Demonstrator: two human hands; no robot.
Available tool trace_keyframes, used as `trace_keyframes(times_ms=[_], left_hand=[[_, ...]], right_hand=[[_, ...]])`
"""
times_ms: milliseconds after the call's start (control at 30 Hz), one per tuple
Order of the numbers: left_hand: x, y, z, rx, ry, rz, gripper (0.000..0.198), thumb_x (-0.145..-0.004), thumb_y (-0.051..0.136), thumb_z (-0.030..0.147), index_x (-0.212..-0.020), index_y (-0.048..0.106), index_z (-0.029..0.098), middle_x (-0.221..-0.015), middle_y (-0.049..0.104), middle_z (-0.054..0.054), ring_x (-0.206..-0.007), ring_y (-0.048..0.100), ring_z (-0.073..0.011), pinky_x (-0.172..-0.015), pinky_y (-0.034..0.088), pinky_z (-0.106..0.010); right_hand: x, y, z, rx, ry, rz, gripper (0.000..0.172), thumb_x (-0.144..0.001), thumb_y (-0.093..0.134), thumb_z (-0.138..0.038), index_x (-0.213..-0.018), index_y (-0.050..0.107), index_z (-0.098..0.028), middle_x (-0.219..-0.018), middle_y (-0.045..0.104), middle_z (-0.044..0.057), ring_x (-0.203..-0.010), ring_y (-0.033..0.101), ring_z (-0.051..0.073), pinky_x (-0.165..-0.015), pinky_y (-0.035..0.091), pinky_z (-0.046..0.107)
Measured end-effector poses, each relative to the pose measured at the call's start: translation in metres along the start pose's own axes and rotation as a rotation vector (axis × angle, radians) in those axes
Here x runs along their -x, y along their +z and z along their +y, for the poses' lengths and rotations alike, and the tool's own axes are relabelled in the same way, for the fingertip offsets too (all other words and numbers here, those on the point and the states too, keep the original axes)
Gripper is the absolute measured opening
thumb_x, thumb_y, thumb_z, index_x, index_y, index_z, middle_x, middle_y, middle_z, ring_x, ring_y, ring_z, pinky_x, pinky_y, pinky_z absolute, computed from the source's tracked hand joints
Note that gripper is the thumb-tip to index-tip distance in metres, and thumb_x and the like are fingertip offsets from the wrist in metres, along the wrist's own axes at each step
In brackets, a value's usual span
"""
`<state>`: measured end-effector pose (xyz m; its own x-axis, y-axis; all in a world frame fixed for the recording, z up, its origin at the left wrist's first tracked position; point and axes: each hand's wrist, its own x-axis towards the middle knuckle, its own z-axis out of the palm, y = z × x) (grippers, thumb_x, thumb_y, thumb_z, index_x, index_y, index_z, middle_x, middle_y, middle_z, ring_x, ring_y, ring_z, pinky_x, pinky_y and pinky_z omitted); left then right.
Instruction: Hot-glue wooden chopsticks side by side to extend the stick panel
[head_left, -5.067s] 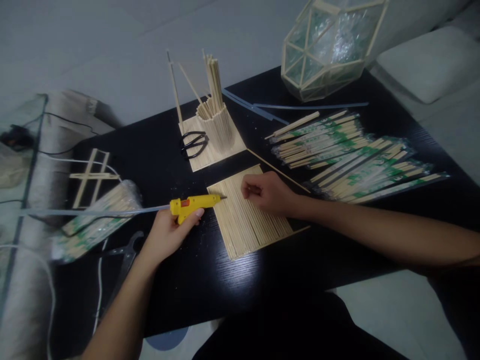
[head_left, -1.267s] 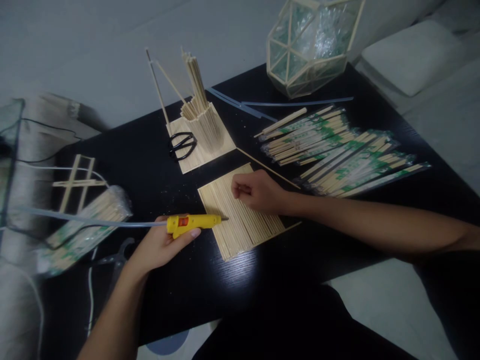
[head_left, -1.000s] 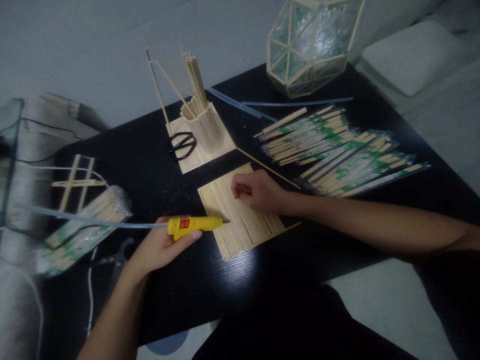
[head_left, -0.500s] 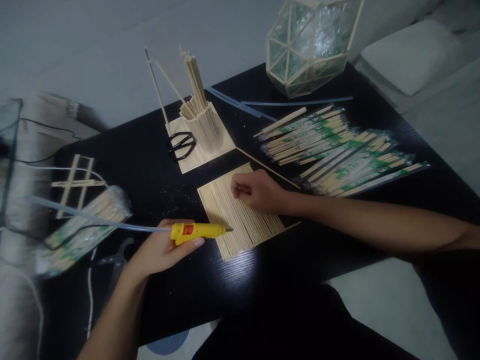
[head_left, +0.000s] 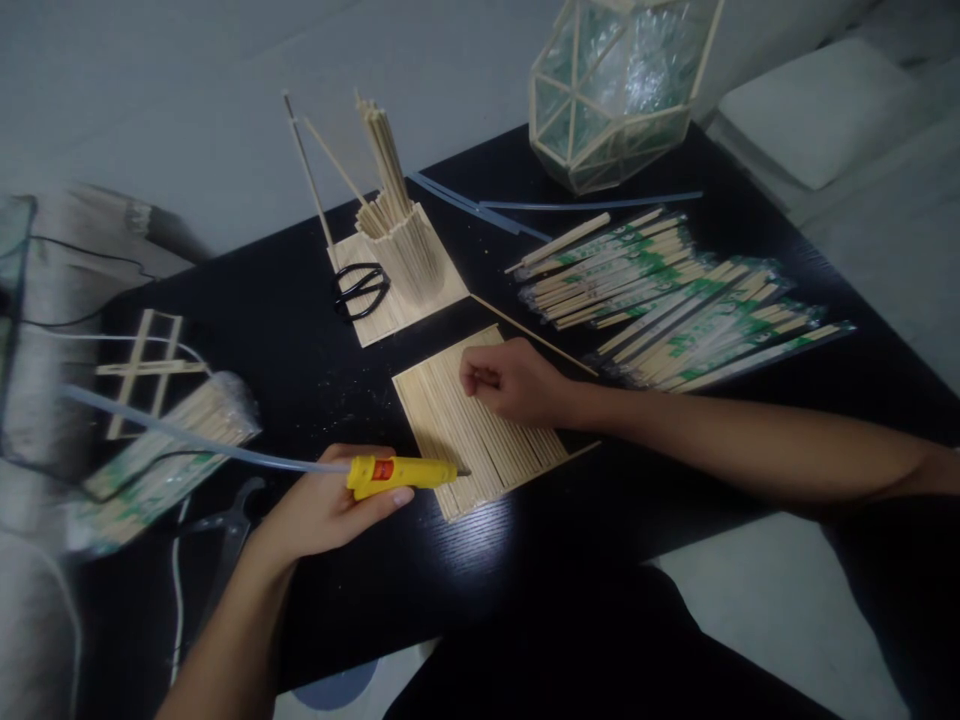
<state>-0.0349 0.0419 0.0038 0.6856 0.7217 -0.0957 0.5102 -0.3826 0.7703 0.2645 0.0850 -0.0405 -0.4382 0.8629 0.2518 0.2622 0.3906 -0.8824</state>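
Observation:
My left hand [head_left: 330,505] is wrapped round a yellow hot glue gun [head_left: 405,474], with a long translucent glue stick [head_left: 202,450] running out of its back. The nozzle hangs over the lower left part of a panel of wooden sticks laid side by side [head_left: 480,450]. Curled fingers of my right hand [head_left: 517,382] rest on the upper right of that panel. Whatever those fingers hold, if anything, is hidden. One thin stick along the panel's near edge juts out past its right corner.
Behind the panel, a stick-built holder [head_left: 412,260] full of sticks stands on a wooden base beside black-handled scissors [head_left: 361,290]. Wrapped chopsticks [head_left: 697,310] lie right, another pack [head_left: 165,460] left. Glue sticks [head_left: 585,203] and a geometric wood-framed container [head_left: 611,110] are at the back.
My left hand has moved the glue gun slightly right and down, its nozzle now farther over the panel. My right hand stays in place on the panel.

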Motion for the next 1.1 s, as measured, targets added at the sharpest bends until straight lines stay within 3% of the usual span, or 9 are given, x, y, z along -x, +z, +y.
trace_keyframes(times_ms=[267,467,933,1100], left_hand=[[-0.007,-0.001,0.01,0.079,0.047,-0.124,0.031,-0.1,0.069,0.025,-0.073,0.058,0.019,-0.067,0.056,0.004,-0.053,0.051,-0.008,-0.05,0.039,-0.02],[-0.002,0.0,0.005,0.047,-0.011,-0.093,0.022,-0.1,0.071,0.027,-0.08,0.067,0.018,-0.07,0.062,0.003,-0.054,0.056,-0.0085,-0.049,0.042,-0.019],[-0.001,0.001,-0.001,0.041,-0.181,0.194,0.021,-0.095,0.074,0.037,-0.083,0.078,0.02,-0.073,0.078,-0.001,-0.058,0.071,-0.0159,-0.052,0.057,-0.021],[-0.003,0.003,-0.003,-0.045,-0.242,0.274,0.025,-0.094,0.074,0.043,-0.082,0.08,0.021,-0.082,0.083,-0.004,-0.072,0.079,-0.0222,-0.069,0.066,-0.03]], right_hand=[[0.0,0.0,0.0,-0.001,-0.008,0.007,0.019,-0.078,0.054,-0.001,-0.073,0.06,-0.019,-0.059,0.05,-0.009,-0.055,0.045,0.008,-0.06,0.032,0.023],[-0.001,-0.001,-0.001,-0.001,0.004,-0.002,0.019,-0.078,0.054,-0.002,-0.074,0.059,-0.019,-0.06,0.05,-0.008,-0.057,0.046,0.008,-0.061,0.033,0.023],[0.0,-0.001,0.001,0.008,-0.007,-0.007,0.019,-0.079,0.054,-0.002,-0.075,0.059,-0.019,-0.06,0.052,-0.008,-0.057,0.047,0.008,-0.061,0.033,0.024],[0.0,0.0,0.002,0.001,-0.024,0.009,0.019,-0.078,0.054,-0.001,-0.075,0.061,-0.019,-0.059,0.052,-0.008,-0.055,0.047,0.008,-0.06,0.033,0.023]])
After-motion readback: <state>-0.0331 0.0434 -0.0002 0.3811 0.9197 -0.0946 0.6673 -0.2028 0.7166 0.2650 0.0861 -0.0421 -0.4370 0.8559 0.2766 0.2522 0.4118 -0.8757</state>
